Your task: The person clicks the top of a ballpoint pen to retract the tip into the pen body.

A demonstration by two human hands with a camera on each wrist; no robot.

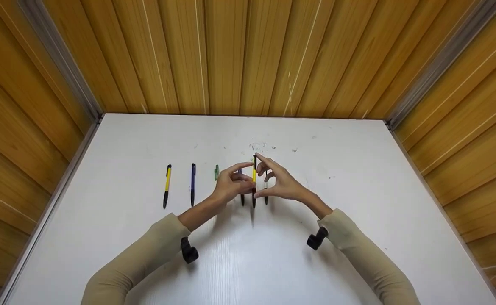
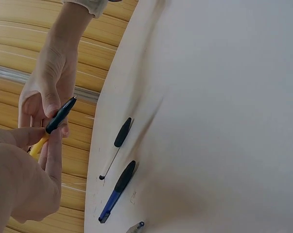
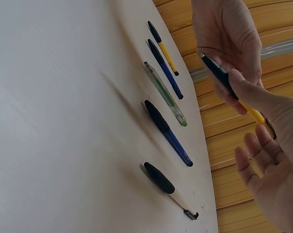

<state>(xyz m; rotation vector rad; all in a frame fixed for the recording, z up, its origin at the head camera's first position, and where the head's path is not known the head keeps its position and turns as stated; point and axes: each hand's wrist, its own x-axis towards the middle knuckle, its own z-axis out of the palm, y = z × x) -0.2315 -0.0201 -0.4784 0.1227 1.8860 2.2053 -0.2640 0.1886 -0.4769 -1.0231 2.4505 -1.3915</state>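
Observation:
Upright between the two hands in the head view is a yellow and black pen [image 1: 254, 173]. My left hand [image 1: 232, 184] pinches it from the left, thumb and fingertips around its middle. From the right, my right hand [image 1: 285, 183] spans the pen, with its thumb at the black grip and its index fingertip at the top end; its other fingers curl loosely. In the right wrist view the pen's black grip [image 3: 218, 74] points away from the right palm. Behind the hands lie a blue pen [image 3: 168, 133] and a black-gripped pen with a thin pale barrel [image 3: 160, 178].
Further left on the white table [image 1: 146, 262] lie a yellow and black pen [image 1: 167, 186], a blue pen [image 1: 193, 185] and a clear green pen [image 1: 216, 173], roughly parallel in a row. Wood-patterned walls [image 1: 227, 55] stand at the back and both sides.

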